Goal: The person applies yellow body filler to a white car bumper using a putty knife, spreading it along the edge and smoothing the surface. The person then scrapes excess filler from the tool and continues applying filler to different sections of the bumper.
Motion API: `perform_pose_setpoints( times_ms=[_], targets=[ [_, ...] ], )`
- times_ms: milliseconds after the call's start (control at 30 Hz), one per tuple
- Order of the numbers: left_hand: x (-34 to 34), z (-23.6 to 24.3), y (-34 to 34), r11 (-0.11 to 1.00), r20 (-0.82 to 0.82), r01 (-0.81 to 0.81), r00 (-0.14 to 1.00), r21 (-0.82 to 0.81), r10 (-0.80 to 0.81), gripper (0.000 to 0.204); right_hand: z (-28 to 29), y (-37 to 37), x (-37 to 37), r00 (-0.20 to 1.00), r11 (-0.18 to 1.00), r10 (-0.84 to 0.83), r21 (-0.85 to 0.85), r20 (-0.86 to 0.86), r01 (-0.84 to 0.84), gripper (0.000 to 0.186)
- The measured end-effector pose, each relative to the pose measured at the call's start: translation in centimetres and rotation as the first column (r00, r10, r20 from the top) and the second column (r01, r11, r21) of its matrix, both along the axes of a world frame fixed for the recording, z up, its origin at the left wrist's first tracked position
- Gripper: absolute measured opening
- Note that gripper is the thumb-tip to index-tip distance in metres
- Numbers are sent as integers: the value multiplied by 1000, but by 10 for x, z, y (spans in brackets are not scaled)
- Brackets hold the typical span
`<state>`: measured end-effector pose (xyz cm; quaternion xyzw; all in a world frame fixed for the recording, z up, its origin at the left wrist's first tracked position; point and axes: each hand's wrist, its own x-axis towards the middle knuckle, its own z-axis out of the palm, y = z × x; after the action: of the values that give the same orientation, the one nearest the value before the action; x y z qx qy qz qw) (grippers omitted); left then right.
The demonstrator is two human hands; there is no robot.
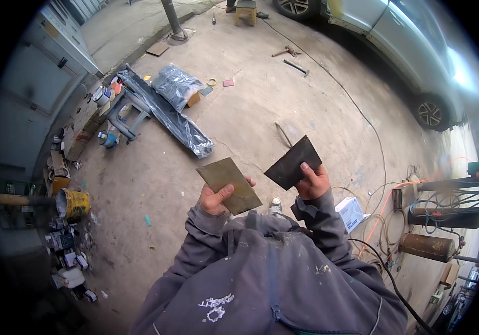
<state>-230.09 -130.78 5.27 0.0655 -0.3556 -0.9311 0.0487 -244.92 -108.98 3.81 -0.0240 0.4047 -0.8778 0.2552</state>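
My left hand (211,201) is closed on a thin, flat olive-brown rectangular sheet (223,174), thumb on its face and fingertips showing at the far edge. To its right, my right hand (314,183) grips a thin black rectangular sheet (293,162) by its near right side, thumb on top. Both sheets are held tilted in front of my body, a small gap between them. What they are made of I cannot tell. A thin rod (282,133) shows past the black sheet's far edge; the rest of it is hidden.
Plastic-wrapped parts (175,86) and a grey stool (130,114) stand front left. A yellow bucket (73,204) is at the left. Hammers (287,51) lie farther off, near a silver car (407,50). Hoses, a white box (351,214) and a rusty tank (426,247) are at right.
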Motion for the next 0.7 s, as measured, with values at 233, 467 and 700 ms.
perform_pose_setpoints(
  times_ms=[233,467,700],
  targets=[
    [51,21,-30,997,143,82,987,-15,-79,44,26,-65,25,789,852,296,523,-539,37,32],
    [91,9,-51,932,259,-341,895,-126,363,36,33,-118,50,948,940,305,191,-96,-283,29],
    [95,-5,-77,792,291,-588,739,-161,608,46,40,-186,106,657,578,733,350,176,-738,29]
  ],
)
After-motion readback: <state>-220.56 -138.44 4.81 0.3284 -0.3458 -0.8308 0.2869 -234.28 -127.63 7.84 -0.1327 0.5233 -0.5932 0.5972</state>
